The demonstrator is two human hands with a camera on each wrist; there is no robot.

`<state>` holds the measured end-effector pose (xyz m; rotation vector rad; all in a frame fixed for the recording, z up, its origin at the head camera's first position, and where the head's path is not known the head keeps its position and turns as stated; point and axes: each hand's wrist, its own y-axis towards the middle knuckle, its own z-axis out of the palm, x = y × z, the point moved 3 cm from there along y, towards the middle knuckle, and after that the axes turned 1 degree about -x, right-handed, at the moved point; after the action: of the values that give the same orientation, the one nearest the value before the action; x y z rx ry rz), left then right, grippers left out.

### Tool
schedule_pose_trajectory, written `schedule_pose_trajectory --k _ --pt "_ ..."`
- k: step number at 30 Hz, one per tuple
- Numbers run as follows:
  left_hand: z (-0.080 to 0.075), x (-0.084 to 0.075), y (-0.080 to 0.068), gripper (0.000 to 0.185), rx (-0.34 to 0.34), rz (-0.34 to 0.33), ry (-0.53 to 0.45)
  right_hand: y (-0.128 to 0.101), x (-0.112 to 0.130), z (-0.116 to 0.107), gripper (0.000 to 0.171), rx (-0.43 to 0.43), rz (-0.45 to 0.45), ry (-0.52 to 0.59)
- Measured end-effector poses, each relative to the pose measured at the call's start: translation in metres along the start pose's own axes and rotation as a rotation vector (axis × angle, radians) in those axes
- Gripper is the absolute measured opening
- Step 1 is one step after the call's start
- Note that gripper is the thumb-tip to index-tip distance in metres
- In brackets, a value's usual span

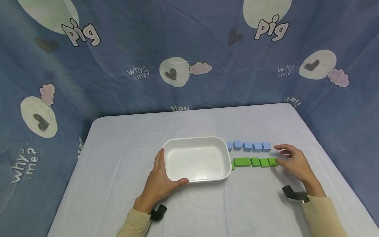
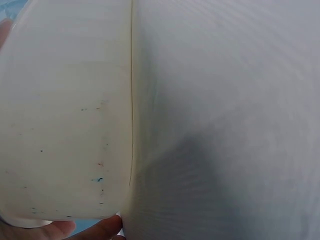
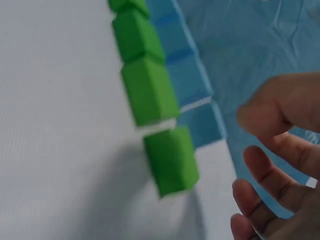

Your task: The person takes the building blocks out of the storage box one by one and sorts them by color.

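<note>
A white tray (image 1: 177,142) sits in the middle of the table, nothing in it. My left hand (image 1: 161,172) holds its near left corner, thumb along the front rim and fingers up the left side; the left wrist view shows only the tray wall (image 2: 65,115) and a fingertip (image 2: 97,229). Right of the tray lie a row of several blue blocks (image 1: 248,145) and, nearer me, a row of several green blocks (image 1: 254,162). My right hand (image 1: 282,157) hovers at the right end of both rows, fingers loosely bent, holding nothing. The end green block (image 3: 171,160) lies just clear of my fingers (image 3: 265,165).
The table wears a pale cloth (image 1: 118,158) and is backed by a blue printed curtain (image 1: 189,65) on three sides. Table edges fall away at left and right. Bare cloth lies left of the tray and in front of both hands.
</note>
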<state>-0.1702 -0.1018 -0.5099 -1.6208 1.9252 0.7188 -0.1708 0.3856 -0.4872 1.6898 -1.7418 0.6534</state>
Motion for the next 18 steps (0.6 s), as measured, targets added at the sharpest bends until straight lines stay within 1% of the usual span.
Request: schedule_pose_trajectory --k 4,7,11,14,18 --pt "0.000 0.001 0.002 0.144 -0.003 -0.002 0.018 0.007 0.017 0.003 0.037 -0.085 -0.046 0.027" --pt "0.000 0.001 0.005 0.145 -0.004 -0.008 0.052 0.013 0.030 0.007 0.034 -0.122 -0.064 0.037" --pt "0.000 0.001 0.009 0.145 0.006 -0.021 0.099 0.021 0.047 0.015 0.032 -0.128 -0.081 0.057" --pt "0.002 0.002 0.008 0.145 0.025 -0.026 0.117 0.023 0.057 0.025 0.032 -0.124 -0.106 0.070" --pt "0.002 0.003 0.006 0.139 0.047 -0.007 0.116 0.023 0.069 0.038 0.030 -0.127 -0.165 0.067"
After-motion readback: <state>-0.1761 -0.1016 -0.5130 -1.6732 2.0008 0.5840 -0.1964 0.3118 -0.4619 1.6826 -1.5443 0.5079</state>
